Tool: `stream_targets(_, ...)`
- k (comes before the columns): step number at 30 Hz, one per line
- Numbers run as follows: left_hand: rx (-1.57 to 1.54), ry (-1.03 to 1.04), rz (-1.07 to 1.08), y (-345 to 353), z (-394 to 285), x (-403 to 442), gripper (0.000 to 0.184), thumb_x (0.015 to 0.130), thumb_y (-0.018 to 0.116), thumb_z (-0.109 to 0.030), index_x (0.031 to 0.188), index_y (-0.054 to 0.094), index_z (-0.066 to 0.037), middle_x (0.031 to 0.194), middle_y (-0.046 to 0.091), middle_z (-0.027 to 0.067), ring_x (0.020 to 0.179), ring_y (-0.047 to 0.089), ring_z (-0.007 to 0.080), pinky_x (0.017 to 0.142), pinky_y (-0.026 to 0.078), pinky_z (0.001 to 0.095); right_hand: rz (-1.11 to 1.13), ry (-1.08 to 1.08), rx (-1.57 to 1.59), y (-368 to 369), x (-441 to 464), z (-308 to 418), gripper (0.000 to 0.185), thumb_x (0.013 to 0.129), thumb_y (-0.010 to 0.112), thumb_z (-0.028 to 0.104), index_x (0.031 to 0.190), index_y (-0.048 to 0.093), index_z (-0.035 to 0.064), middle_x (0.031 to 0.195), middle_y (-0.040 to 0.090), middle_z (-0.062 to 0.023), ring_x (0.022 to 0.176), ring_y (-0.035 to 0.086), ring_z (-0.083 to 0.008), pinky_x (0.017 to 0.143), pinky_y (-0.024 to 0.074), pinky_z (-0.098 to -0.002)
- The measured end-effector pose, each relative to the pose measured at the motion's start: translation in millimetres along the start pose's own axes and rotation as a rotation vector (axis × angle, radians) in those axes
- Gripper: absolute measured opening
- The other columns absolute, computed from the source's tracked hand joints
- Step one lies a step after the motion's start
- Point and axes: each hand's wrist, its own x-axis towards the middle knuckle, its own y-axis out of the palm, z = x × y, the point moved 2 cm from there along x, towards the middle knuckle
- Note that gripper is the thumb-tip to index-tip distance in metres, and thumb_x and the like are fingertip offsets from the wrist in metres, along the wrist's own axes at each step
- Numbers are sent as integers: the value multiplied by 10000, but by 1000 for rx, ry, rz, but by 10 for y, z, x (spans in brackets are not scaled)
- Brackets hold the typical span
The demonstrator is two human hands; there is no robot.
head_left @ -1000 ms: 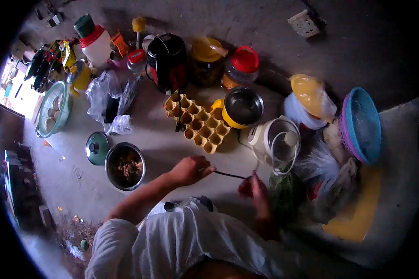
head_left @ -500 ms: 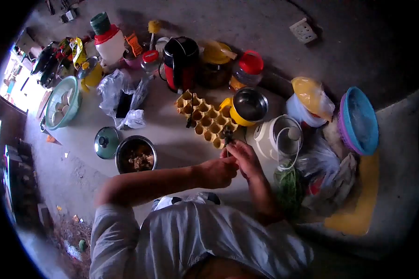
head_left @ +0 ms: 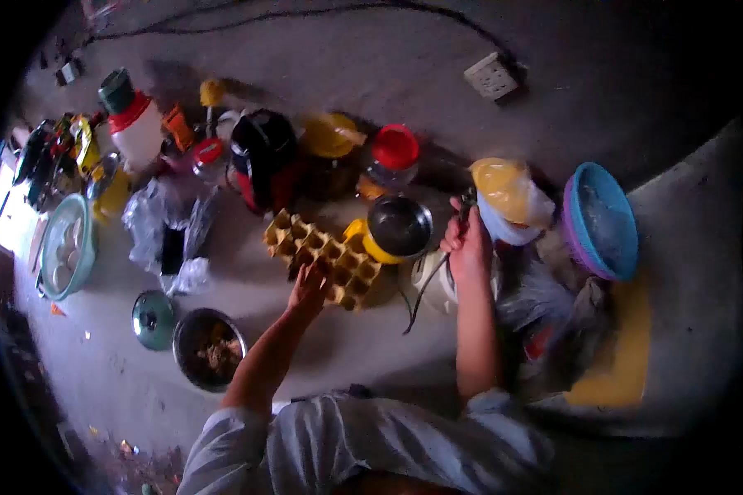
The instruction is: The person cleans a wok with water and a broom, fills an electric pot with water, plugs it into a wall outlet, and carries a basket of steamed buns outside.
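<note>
My left hand (head_left: pixel 309 287) reaches over the front edge of the brown egg tray (head_left: pixel 343 262), its fingers stretched out and somewhat blurred. My right hand (head_left: pixel 469 243) is raised above the white appliance (head_left: pixel 432 280) and closed around a black cord (head_left: pixel 425 289). A dark end of that cord sticks up from the fingers, while a loose length hangs below the hand; its exact shape is blurred. Between the two hands stands a yellow pot with a steel inside (head_left: pixel 399 227), touching or very near the tray.
A steel bowl of food (head_left: pixel 239 351) and a green glass lid (head_left: pixel 153 320) lie at left. Behind are a black-and-red appliance (head_left: pixel 262 161) and a red-lidded jar (head_left: pixel 395 148). Blue and purple basins (head_left: pixel 627 231) stand right, a wall socket (head_left: pixel 493 76) behind.
My hands, together before the tray, have parted. The right has risen to the right with the cord; the left has moved left over the tray. The view has shifted too.
</note>
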Motion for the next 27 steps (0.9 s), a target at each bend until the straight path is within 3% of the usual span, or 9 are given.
stream_targets(3,-51,-49,163,-78,-187,5,471,700,502,-162,1157,424,-79,1161,397,134,1125,312,303,976,184,476,-97,-158,-142,28,457,277,383,874,345,384,1022,495,65,547,322,38,446,248,-47,428,223,-208)
stream_targets(5,-29,-42,44,329,-288,-303,449,745,482,-222,1174,409,-111,1201,373,127,1143,299,292,968,184,496,-53,-202,-38,-49,803,388,367,875,352,373,1008,497,63,547,326,31,447,247,-53,432,222,-212)
stream_targets(10,42,102,345,-262,-903,-571,438,828,379,-376,1195,383,-137,1232,355,93,1149,303,272,957,133,560,-117,-176,155,-216,1423,481,253,816,504,281,1022,469,140,683,502,-9,526,432,-94,486,362,-237)
stream_targets(16,-352,154,950,-238,-1191,-777,490,798,357,-521,1199,380,-240,1143,449,91,1096,395,237,923,181,544,-186,-442,28,-183,1802,682,207,792,535,168,965,454,88,792,521,-38,585,464,-105,529,397,-249)
stream_targets(17,-352,154,946,-292,-1172,-781,490,798,357,-521,1199,380,-240,1143,449,91,1096,395,237,923,181,544,-257,-527,-40,-205,1895,710,205,788,537,150,956,453,68,799,516,-44,603,464,-97,540,396,-245)
stream_targets(19,-418,105,628,-407,-1076,-754,416,763,494,-410,1104,468,-173,899,558,84,823,535,261,748,391,435,-324,-642,-163,-185,2079,759,226,780,549,141,963,451,51,809,511,-54,618,470,-107,556,402,-251)
stream_targets(22,-638,-100,714,-217,-989,-787,373,793,437,-379,1113,469,-190,1031,524,83,1006,458,272,894,255,485,-521,-862,-436,-61,2228,819,243,772,558,137,960,442,38,834,517,-76,676,495,-148,609,416,-268)
stream_targets(23,-638,-100,709,-218,-956,-807,373,793,437,-379,1113,469,-190,1031,524,83,1006,458,272,894,255,485,-655,-961,-587,8,2230,824,240,771,556,143,952,435,41,847,528,-88,721,515,-179,647,424,-279)
stream_targets(27,-558,-31,374,-307,-843,-884,356,755,483,-349,1063,495,-171,975,545,92,943,481,298,845,304,454,-655,-981,-594,218,2284,784,279,771,548,133,1003,431,30,921,514,-122,848,521,-245,741,417,-326)
